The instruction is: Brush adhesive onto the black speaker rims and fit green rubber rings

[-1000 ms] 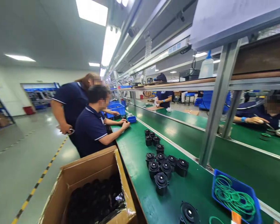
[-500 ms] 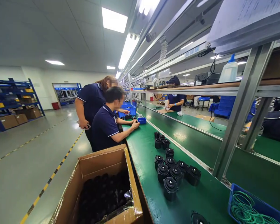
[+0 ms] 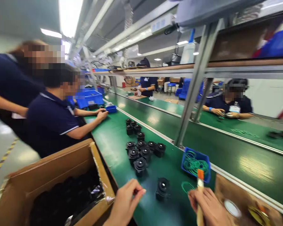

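Note:
My left hand [image 3: 126, 201] is over the near table edge by the cardboard box, thumb and fingertips brought together in a pinch with nothing visible between them. My right hand [image 3: 209, 204] is closed round the wooden handle of a brush [image 3: 200, 179], its orange bristles pointing up. Beside those fingers is a thin green ring [image 3: 186, 186]; whether they touch it I cannot tell. One round black motor-like housing [image 3: 163, 188] stands between my hands. Farther off is a cluster of similar black housings [image 3: 140, 150]. A blue bin [image 3: 182, 163] of green rings [image 3: 194, 163] sits beyond the brush.
An open cardboard box [image 3: 49, 169] full of black parts stands at left. Brown board [image 3: 220, 188] at right bears a white round lid [image 3: 232, 208] and a yellowish round container [image 3: 258, 216]. A metal post [image 3: 191, 91] rises behind the bin. Co-workers sit at left and across.
The view has swung right and down. Both my hands have come into sight, the right one with a brush. The blue bin now shows whole, and another person across the bench is visible.

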`<state>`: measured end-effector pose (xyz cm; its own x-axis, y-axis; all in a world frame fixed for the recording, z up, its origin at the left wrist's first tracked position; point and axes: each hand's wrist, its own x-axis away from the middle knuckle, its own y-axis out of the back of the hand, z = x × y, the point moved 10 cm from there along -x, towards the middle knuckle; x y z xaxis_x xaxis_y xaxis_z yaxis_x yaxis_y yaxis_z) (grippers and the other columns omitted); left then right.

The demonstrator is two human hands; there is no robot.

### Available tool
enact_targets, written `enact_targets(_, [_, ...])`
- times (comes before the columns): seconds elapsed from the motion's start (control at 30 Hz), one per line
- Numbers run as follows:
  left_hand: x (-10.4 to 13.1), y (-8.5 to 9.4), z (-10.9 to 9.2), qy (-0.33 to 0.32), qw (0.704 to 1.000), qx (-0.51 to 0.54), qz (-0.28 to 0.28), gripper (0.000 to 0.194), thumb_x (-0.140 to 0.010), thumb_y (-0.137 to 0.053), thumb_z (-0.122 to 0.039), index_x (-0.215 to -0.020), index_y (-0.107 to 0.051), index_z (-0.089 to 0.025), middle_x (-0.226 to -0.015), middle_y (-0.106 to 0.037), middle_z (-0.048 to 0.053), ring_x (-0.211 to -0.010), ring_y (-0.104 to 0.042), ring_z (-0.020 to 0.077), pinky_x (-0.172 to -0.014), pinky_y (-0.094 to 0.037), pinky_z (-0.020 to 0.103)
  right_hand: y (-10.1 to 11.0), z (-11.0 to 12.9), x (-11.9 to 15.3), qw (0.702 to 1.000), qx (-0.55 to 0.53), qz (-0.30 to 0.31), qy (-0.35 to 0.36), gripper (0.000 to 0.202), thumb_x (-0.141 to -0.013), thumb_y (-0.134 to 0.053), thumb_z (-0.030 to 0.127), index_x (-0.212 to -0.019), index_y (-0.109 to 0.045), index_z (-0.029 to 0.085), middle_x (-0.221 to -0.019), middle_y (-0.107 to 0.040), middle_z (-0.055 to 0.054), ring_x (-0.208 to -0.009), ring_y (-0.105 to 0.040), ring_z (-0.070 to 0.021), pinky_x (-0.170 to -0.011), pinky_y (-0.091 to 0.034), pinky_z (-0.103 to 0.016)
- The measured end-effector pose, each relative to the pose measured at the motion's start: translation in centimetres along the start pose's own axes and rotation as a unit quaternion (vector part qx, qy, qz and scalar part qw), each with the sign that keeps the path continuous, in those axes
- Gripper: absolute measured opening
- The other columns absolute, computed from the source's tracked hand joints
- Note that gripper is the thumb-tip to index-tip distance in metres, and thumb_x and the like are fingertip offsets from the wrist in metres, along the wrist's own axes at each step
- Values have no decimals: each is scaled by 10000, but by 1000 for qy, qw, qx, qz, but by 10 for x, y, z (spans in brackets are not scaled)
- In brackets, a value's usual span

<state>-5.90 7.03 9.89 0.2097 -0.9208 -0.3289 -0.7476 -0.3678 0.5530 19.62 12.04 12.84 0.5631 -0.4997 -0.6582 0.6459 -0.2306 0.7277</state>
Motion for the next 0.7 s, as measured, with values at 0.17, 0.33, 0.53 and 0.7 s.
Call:
enact_targets(0.17, [-7,-10,-10,-62,996,-50,51,252,-734,-813,-409,-841,-662,-237,-944,-683,38,-784,-692,201,-523,-557,228,10,-25,-9,995,-43,-18,-88,244,-1044,-402,336,-989,-611,221,-809,-703,-58,-759,-710,-203,-656,-576,-287])
enact_targets(0.33, [-18,-60,-11,-51,994,8,98,792,-711,-771,-150,-1420,-443,-282,-1417,-580,110,-1256,-605,299,-1006,-543,456,16,-36,-8,906,-323,-19,-272,334,-1034,-417,454,-1134,-621,209,-983,-753,-116,-881,-718,-213,-786,-580,-299])
enact_targets(0.53, [-16,-85,-10,-11,995,68,68,597,-608,-851,-207,-1154,-609,-225,-1119,-691,82,-1053,-686,302,-914,-571,476,9,-39,-7,805,-436,-69,-396,638,-988,-299,675,-1321,-553,195,-497,-503,44,-456,-438,-136,-457,-389,-232])
enact_targets(0.7, [-2,-87,-5,5,995,93,46,557,-621,-845,-214,-1116,-589,-225,-1096,-678,74,-1025,-672,292,-898,-558,467,-12,-37,-3,790,-444,-31,-422,605,-928,-413,726,-861,-659,177,-565,-509,18,-514,-454,-114,-469,-372,-211])
